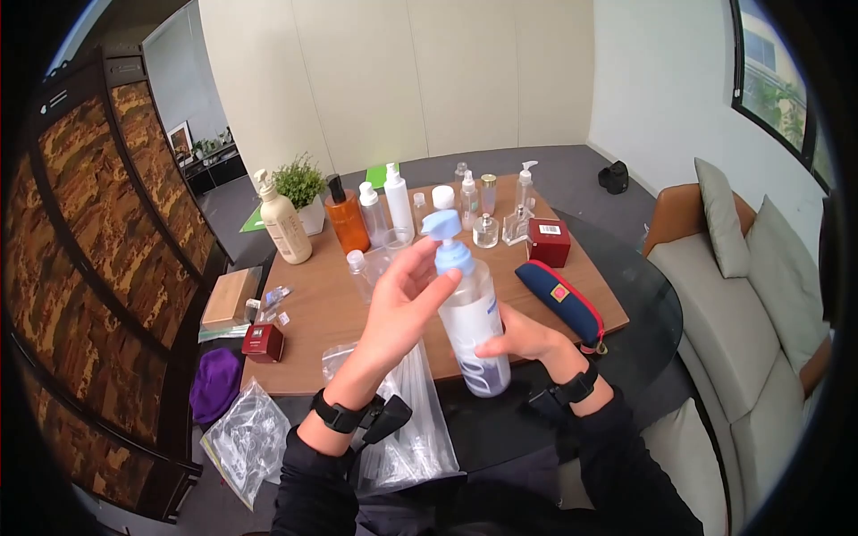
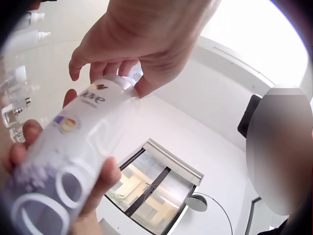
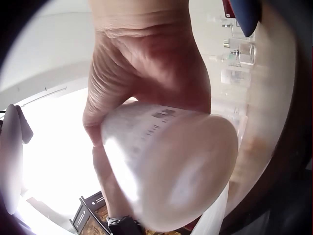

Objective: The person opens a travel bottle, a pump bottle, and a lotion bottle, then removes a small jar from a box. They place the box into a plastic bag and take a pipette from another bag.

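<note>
A translucent white pump bottle [image 1: 472, 335] with a pale blue pump head [image 1: 441, 226] is held tilted over the table's front edge. Its printed label and purple lower part show in the left wrist view, where the bottle [image 2: 80, 132] slants down to the left. My right hand [image 1: 525, 334] grips the bottle's body from the right, thumb across the front. At the neck, my left hand [image 1: 404, 299] pinches the blue collar between thumb and fingers. The right wrist view looks at the rounded base of the bottle [image 3: 190, 166], the right palm wrapped against its side.
On the wooden table [image 1: 313, 304] stand a beige pump bottle [image 1: 286, 228], an amber bottle [image 1: 347, 223], several clear bottles, a potted plant [image 1: 302, 183] and a dark red box [image 1: 548, 241]. A navy pouch [image 1: 561, 295] lies at right. Clear plastic bags [image 1: 411, 438] hang over the front edge.
</note>
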Available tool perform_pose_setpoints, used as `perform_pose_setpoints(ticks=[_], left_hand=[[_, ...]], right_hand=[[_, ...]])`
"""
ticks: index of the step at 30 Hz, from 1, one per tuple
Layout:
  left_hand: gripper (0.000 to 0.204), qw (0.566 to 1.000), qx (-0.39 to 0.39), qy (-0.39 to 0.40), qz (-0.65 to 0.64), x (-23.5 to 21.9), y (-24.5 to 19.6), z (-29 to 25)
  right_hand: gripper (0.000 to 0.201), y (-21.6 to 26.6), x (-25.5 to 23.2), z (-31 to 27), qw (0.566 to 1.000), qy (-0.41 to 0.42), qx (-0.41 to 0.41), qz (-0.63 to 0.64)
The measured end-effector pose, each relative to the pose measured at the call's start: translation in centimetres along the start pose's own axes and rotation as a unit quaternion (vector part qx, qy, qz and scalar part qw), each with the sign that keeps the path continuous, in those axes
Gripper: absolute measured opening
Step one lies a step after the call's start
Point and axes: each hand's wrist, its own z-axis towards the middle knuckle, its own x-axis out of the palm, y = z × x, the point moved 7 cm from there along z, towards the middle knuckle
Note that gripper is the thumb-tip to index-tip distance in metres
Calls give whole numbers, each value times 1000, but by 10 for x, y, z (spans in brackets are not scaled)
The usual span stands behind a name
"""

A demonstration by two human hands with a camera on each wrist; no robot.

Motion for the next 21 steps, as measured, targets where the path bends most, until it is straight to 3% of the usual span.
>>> perform_pose_setpoints(ticks=[3,7,8,11,16,21], left_hand=[[43,999,-4,35,-39,2,-4,-1],[46,991,-22,77,-104,3,1,-9],[46,989,-20,88,-118,4,1,-9],[45,990,-3,103,-95,1,-3,-10],[38,999,4,39,-29,-5,-23,-19],[46,995,58,-46,69,-14,-23,-22]], right_hand=[[82,-11,16,-4,981,151,40,117],[68,2,41,-10,951,234,44,197],[69,2,42,-9,956,244,36,159],[67,1,43,-6,962,218,32,161],[74,6,28,-5,998,58,8,-26],[86,25,23,-6,982,-92,-51,-157]])
